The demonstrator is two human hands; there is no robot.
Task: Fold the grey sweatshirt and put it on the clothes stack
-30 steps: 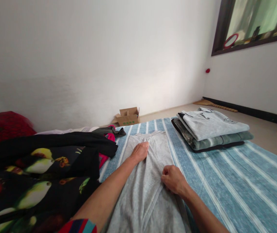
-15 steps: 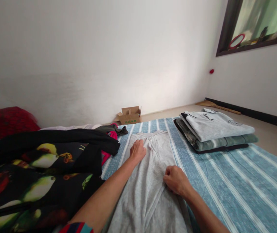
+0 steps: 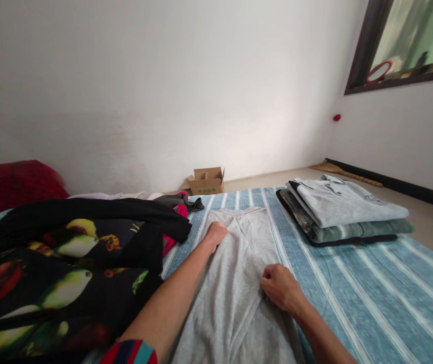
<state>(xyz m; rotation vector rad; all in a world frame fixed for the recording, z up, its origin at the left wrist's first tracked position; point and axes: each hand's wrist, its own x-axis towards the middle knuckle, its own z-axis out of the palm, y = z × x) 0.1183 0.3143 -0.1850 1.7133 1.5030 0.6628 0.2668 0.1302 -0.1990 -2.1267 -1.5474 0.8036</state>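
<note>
A light grey garment [image 3: 235, 283] lies spread lengthwise on a blue striped sheet [image 3: 371, 298] in front of me. My left hand [image 3: 214, 234] rests on the garment's left edge with the fingers curled down onto the cloth. My right hand [image 3: 281, 290] is closed in a pinch on a fold of the same garment near its right edge. A diagonal crease runs across the cloth between the two hands.
A pile of loose clothes [image 3: 64, 273], black with a bird print and some pink, lies at my left. A stack of folded clothes [image 3: 343, 212] sits at the right on the sheet. A small cardboard box [image 3: 206, 181] stands by the white wall. A red cushion [image 3: 15, 182] is far left.
My left hand slid back and leftward to the garment's left edge. My right hand kept its pinch and shifted slightly toward me. The view turned a little to the left.
</note>
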